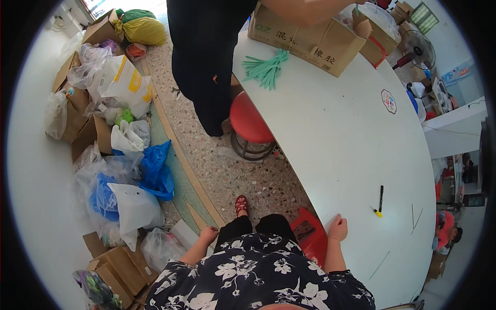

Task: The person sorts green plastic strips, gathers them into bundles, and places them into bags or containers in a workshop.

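Note:
My right hand (338, 229) rests at the near edge of the white table (330, 139), its fingers curled in with nothing showing in them. Beside my left thigh hangs my left hand (209, 234), also curled and holding nothing that I can see. To the right of my right hand lies a craft knife (381, 202), black with a yellow end. Past it are thin dark sticks (414, 219), and a thin green strip (380, 264) lies nearer to me. A bundle of green strips (266, 68) sits at the table's far end.
Another person in dark trousers (204, 62) stands at the far end, an arm over a cardboard box (305, 41). Beneath the table edge are a red round stool (251, 120) and a red plastic stool (311, 235). Bags (124, 85) and cartons (116, 268) line the left wall.

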The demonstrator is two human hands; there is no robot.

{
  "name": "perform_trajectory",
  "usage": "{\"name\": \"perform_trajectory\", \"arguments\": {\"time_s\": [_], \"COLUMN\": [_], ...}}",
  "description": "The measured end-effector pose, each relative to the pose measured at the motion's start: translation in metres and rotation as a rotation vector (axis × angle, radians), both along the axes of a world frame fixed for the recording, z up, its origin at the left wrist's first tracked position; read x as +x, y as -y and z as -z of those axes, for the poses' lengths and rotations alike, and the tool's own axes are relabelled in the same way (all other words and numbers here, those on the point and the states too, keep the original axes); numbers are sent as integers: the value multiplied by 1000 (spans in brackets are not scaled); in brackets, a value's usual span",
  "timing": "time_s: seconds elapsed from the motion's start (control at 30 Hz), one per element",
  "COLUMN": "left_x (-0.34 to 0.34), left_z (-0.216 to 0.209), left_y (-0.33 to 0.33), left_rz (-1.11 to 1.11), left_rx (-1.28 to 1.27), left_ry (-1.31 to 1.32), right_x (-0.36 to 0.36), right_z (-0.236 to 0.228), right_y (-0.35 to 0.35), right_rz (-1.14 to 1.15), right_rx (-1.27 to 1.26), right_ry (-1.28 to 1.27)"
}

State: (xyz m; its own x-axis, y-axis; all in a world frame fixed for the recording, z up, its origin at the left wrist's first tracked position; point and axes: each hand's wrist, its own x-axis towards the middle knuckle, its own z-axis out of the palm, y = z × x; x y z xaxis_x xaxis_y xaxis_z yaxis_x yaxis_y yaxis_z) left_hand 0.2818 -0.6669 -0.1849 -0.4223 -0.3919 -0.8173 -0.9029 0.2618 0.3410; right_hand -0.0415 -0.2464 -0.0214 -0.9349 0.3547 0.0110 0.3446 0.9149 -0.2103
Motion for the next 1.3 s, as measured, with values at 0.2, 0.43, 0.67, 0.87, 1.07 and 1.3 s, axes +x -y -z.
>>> {"name": "perform_trajectory", "arguments": {"time_s": [0.2, 0.43, 0.67, 0.87, 1.07, 1.3], "left_x": [-25, -45, -126, -173, -201, -200], "left_z": [3, 17, -34, -48, -54, -20], "left_y": [18, 11, 9, -10, 4, 58], "left_rz": [-58, -17, -90, 4, 64, 203], "left_rx": [116, 45, 116, 42, 15, -13], "left_ry": [98, 117, 79, -35, -94, -101], "right_x": [-22, -67, -128, -142, -133, -61], "right_z": [1, 5, -41, -42, -41, -14], "right_y": [-3, -18, 80, 78, 77, 52], "right_rz": [47, -22, -14, 4, 34, 446], "right_rx": [36, -493, -905, -953, -1002, -1411], "right_ry": [102, 415, 738, 856, 817, 277]}}
